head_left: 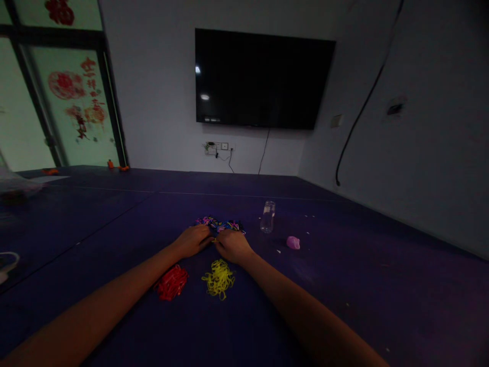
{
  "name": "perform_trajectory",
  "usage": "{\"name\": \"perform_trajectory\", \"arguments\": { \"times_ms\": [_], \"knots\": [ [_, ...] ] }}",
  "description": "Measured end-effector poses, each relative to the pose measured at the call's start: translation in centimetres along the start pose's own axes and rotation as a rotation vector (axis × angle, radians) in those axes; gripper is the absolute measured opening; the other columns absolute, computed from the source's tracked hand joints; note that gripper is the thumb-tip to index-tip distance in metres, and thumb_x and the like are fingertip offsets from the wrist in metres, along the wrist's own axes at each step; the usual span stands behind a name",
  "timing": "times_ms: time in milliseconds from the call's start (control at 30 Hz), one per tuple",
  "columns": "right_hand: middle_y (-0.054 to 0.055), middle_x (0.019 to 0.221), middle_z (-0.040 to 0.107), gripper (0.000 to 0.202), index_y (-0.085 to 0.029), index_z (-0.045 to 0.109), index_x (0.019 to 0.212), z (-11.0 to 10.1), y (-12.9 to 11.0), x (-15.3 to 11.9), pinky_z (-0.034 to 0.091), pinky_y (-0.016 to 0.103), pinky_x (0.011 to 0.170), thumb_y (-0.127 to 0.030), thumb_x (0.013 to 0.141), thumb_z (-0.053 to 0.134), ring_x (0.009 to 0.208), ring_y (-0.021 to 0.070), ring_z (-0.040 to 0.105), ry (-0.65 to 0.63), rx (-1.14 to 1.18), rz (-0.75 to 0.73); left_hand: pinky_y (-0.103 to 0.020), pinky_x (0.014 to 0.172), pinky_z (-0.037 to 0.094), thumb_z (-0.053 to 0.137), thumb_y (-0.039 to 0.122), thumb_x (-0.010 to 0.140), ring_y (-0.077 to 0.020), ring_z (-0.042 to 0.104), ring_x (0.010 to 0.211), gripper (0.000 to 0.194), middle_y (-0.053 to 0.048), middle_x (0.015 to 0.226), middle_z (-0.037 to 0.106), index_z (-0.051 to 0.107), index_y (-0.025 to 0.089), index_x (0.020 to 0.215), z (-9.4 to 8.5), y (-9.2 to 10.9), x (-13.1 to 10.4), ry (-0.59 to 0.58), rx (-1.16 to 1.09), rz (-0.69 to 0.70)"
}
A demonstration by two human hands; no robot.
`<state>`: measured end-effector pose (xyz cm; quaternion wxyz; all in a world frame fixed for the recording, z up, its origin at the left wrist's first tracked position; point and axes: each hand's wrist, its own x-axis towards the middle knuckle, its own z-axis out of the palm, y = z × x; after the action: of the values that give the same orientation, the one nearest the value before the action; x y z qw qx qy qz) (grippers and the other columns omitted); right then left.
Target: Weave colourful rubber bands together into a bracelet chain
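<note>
A loose pile of mixed-colour rubber bands (232, 225) lies on the dark blue-purple surface just beyond both hands. My left hand (194, 240) rests at the pile's near left edge, its fingers curled in; what they grip, if anything, is hidden. Close beside it, my right hand (232, 244) is closed, with a bit of yellow rubber band (214, 240) showing at its fingertips. Nearer to me are two sorted heaps: red rubber bands (172, 282) by my left forearm and yellow rubber bands (219, 279) below my right hand.
A clear glass bottle (268, 217) stands right of the pile, with a pink crumpled lump (293, 242) nearby. Small white scraps dot the surface. At the far left is a translucent plastic bag (17, 182). A television (263, 79) hangs on the wall ahead.
</note>
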<state>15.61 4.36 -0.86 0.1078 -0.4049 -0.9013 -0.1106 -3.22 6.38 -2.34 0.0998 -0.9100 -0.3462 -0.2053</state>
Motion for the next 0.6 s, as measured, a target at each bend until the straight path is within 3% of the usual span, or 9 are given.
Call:
{"name": "perform_trajectory", "arguments": {
  "times_ms": [600],
  "knots": [
    [0.013, 0.096, 0.068, 0.028, -0.012, 0.065, 0.093, -0.2, -0.02, -0.06, 0.044, 0.027, 0.077, -0.026, 0.092, 0.041, 0.091, 0.0207, 0.063, 0.005, 0.004, -0.006, -0.031, 0.072, 0.043, 0.035, 0.031, 0.096, -0.0204, 0.053, 0.08, 0.028, -0.006, 0.078, 0.056, 0.051, 0.018, 0.078, 0.07, -0.03, -0.11, 0.011, 0.017, 0.001]
  ]
}}
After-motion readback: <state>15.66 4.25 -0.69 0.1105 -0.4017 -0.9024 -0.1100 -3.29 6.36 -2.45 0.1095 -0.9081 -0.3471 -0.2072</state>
